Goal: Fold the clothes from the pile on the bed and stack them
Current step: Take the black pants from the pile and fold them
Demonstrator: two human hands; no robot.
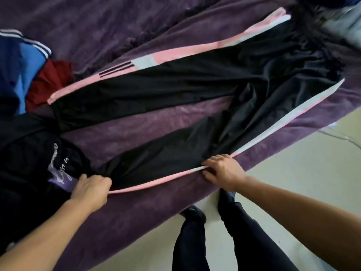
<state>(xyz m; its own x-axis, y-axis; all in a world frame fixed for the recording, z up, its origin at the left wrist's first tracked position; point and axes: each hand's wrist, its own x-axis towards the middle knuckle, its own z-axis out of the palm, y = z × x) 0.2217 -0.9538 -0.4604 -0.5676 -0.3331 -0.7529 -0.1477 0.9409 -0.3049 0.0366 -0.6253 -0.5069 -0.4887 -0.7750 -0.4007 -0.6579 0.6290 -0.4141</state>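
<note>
Across the purple fleece blanket (pixel 136 132) of the bed lay the black track trousers (pixel 175 89) with pink and white side stripes. Both legs were spread apart, with the waistband off to the far right and the cuffs toward the left. Our left hand (pixel 91 189) was clenched round the cuff of the nearer leg, fingers curled tight on the black cloth right where the pink stripe ended. Our right hand (pixel 224 172) sat about halfway along that same leg, pinching the outer striped edge between thumb and fingers. The farther leg lay flat, its cuff touching a crumpled dark red garment (pixel 46 83). Beyond that, at the left edge, sat a blue garment with white striped trim (pixel 21 61). Nearer us lay a black top with a purple print and white script (pixel 29 153) — just beside the left hand. Below the bed's edge we saw the pale floor (pixel 293 173) and our dark-trousered legs (pixel 234 231).
</note>
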